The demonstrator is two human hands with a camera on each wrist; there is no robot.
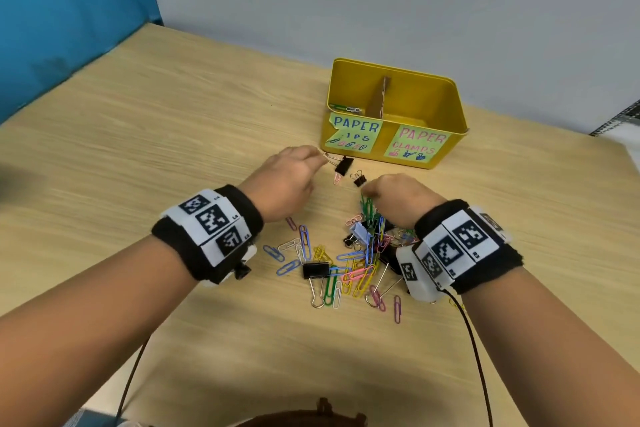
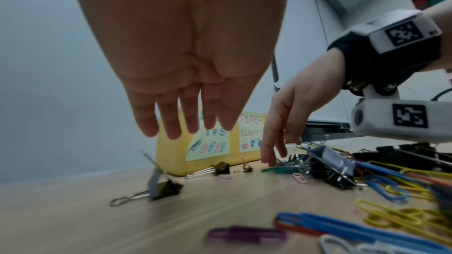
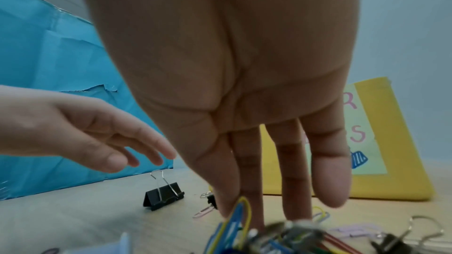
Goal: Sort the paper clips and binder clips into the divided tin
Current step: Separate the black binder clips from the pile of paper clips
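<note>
The yellow tin (image 1: 446, 135) stands at the back, split by a cardboard divider (image 1: 381, 94), with a "paper clips" label on the left and "paper clamps" on the right. A few paper clips (image 1: 349, 109) lie in the left compartment. My left hand (image 1: 294, 170) hovers with straight fingers (image 2: 171, 128) and holds nothing. A black binder clip (image 2: 162, 188) stands on the table below it. Another black binder clip (image 1: 343, 165) lies just past its fingertips. My right hand (image 1: 391, 194) points straight fingers (image 3: 293, 190) down into the mixed pile (image 1: 353, 263), touching green paper clips (image 2: 276, 170).
A small binder clip (image 1: 358, 178) and a pink paper clip (image 1: 337, 178) lie between the hands and the tin. The wooden table (image 1: 173, 149) meets a blue panel (image 1: 69, 10) on the left and a grey wall behind. Wrist-camera cables (image 1: 474, 357) hang toward me.
</note>
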